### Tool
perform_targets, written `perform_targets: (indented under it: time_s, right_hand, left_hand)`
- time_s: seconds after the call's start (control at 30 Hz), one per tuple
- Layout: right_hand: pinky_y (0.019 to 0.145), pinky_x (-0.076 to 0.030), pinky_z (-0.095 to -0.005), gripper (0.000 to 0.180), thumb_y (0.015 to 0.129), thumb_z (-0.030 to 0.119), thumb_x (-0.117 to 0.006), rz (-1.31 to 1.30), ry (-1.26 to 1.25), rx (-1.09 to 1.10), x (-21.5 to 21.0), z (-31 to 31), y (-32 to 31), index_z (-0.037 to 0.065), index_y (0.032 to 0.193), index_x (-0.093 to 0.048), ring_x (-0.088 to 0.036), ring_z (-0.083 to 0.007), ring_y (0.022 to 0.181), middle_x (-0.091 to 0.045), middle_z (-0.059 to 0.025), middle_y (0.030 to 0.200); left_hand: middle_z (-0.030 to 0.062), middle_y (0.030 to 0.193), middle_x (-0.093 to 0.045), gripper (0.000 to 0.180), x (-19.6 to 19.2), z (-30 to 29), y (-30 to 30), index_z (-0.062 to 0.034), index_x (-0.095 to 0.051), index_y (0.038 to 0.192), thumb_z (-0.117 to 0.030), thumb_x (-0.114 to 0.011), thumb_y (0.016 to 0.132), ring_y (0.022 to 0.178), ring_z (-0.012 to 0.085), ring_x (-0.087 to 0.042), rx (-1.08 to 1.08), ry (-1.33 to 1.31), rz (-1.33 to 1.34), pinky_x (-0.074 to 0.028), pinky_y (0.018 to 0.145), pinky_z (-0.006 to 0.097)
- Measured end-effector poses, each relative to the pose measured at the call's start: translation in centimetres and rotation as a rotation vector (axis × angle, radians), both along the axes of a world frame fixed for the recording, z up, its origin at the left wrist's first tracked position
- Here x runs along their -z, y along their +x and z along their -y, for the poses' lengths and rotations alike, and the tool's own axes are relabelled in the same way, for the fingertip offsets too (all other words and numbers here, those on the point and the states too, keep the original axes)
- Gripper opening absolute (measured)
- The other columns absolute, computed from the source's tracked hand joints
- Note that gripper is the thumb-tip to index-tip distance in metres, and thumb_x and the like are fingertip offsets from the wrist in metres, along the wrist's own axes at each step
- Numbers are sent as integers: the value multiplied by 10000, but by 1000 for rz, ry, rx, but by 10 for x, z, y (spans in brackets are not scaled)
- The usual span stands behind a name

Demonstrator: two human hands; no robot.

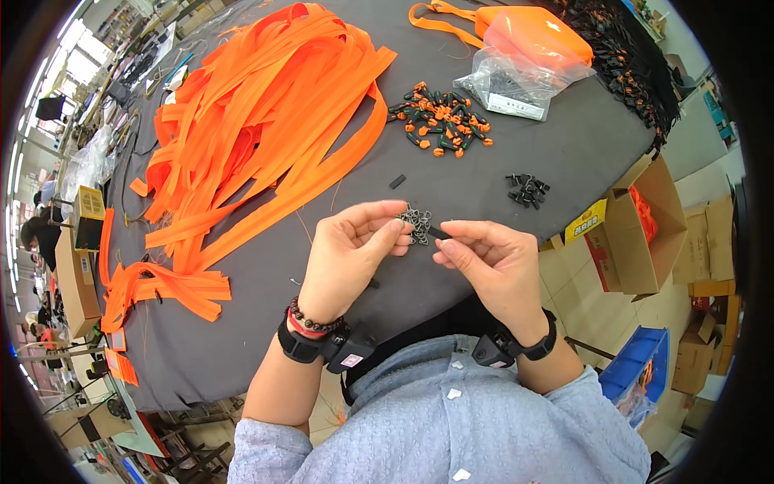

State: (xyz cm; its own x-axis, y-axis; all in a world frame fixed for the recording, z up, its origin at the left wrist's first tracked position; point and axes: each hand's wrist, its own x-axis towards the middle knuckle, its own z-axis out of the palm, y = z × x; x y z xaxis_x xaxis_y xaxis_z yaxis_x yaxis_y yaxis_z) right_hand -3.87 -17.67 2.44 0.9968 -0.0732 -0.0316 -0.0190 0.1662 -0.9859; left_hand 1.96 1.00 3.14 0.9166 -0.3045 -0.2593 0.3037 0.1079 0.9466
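Note:
At the near part of the grey-covered table [274, 355], both my hands are close together on either side of a small heap of metal wire links [418, 222]. My left hand [352, 252] is closed in a pinch at the left side of the heap. Whatever lies between its fingertips is too small to make out. A small black piece [438, 233] pokes out from the pinched thumb and fingers of my right hand [493, 260], its tip beside the links. Another short black piece [397, 181] lies just beyond my left hand.
Long orange zipper tapes [266, 121] are piled at the left. Black-and-orange zipper pulls [443, 121] lie ahead, with small black parts [528, 190] to the right. An orange pouch [536, 32] and a clear plastic bag [516, 77] sit at the back. Right of the table stand a cardboard box [645, 230] and a blue bin [638, 363].

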Motion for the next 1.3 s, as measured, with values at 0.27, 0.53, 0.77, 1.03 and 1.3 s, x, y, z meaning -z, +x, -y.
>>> perform_targets:
  time_s: [0.27, 0.53, 0.77, 1.03, 1.3]
  right_hand:
    - [772, -551, -248, 101, 900, -37, -642, 119, -5, -10, 11, -3, 4, -48, 1000, -649, -652, -105, 837, -671, -58, 929]
    - [756, -545, -237, 91, 922, 6, -637, 59, 128, 5, 13, -15, 6, -29, 1006, -626, -631, -87, 823, -663, -42, 924]
    - [749, -531, -230, 76, 940, 27, -621, 50, 160, -106, 17, -18, 12, -15, 1003, -624, -627, -81, 829, -667, -44, 926]
    - [640, -534, -311, 72, 871, 66, -656, 322, -362, 114, 21, -8, 16, 9, 900, -624, -672, -197, 732, -632, -127, 837]
    - [677, -518, -389, 134, 846, 119, -634, 492, -637, 54, 34, -11, 13, -13, 824, -636, -652, -315, 754, -660, -176, 814]
  left_hand:
    - [72, 1010, -680, 170, 8, -4, -2, 1, -637, 1098, -80, -632, 948, 893, 109, -639, 106, -213, -78, -536, 817, 261]
    - [34, 974, -655, 160, 8, -5, -3, -14, -625, 1104, -100, -598, 972, 885, 102, -621, 132, -385, -226, -520, 803, 249]
    - [37, 971, -656, 187, 7, -10, -2, -7, -617, 1118, -115, -612, 965, 869, 102, -622, 158, -356, -224, -515, 781, 247]
    - [47, 932, -639, 249, 3, 18, -8, 81, -623, 1117, -119, -582, 974, 825, 80, -585, 68, 183, 62, -472, 734, 207]
    - [93, 1066, -649, 358, 6, 9, -16, 103, -599, 1208, -183, -598, 992, 940, 124, -595, 206, 207, 59, -474, 830, 235]
